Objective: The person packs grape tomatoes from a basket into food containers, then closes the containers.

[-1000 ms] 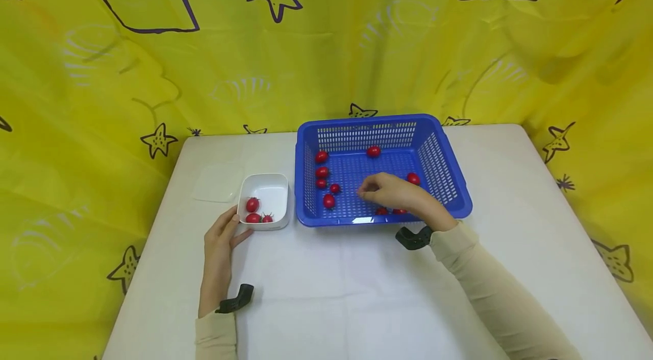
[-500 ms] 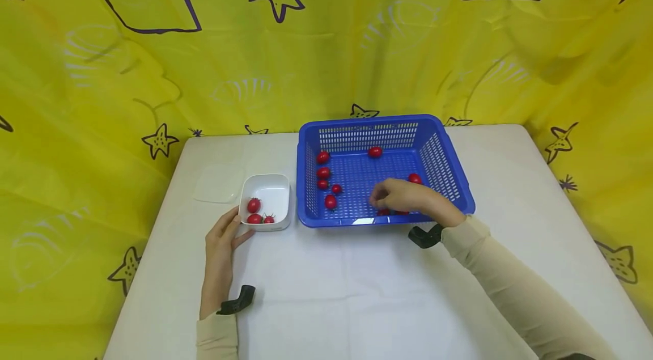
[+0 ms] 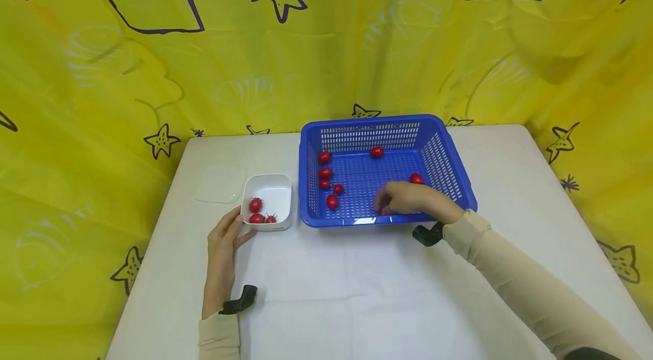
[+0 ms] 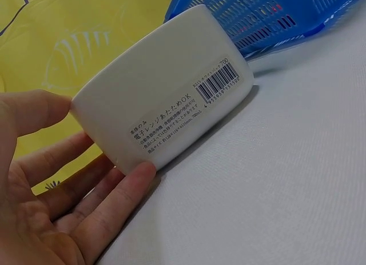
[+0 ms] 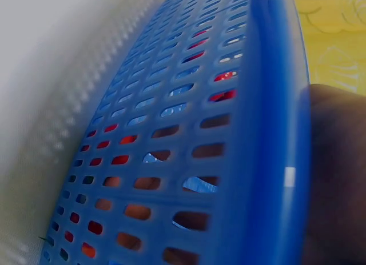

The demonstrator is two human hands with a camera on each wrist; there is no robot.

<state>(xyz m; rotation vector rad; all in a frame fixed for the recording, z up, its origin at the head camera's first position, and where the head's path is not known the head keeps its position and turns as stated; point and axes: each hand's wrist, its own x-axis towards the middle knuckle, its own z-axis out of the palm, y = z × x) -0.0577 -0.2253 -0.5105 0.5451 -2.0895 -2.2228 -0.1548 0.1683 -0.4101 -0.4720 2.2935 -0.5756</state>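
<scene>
Left fingers (image 4: 123, 202): you grip the white container (image 4: 154, 71), left of the blue basket (image 3: 357, 170); three tomatoes (image 3: 256, 205) inside;
Right fingers (image 3: 384, 195): curled into that basket; you cannot tell their grip;
Worktop (image 3: 316, 286): white; yellow curtain (image 3: 326, 65) behind;
Printed label (image 4: 217, 83): only in your left wrist view

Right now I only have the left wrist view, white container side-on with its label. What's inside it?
Observer: Head view shows three red tomatoes in it.
Operator: Copy. Where's the right grip?
Observer: Reaching over the near rim, down into the blue basket; can't tell if it holds anything.
Operator: Anything beside the white container on the side away from the basket?
Observer: Yes, a flat transparent piece lying on the table.
</scene>
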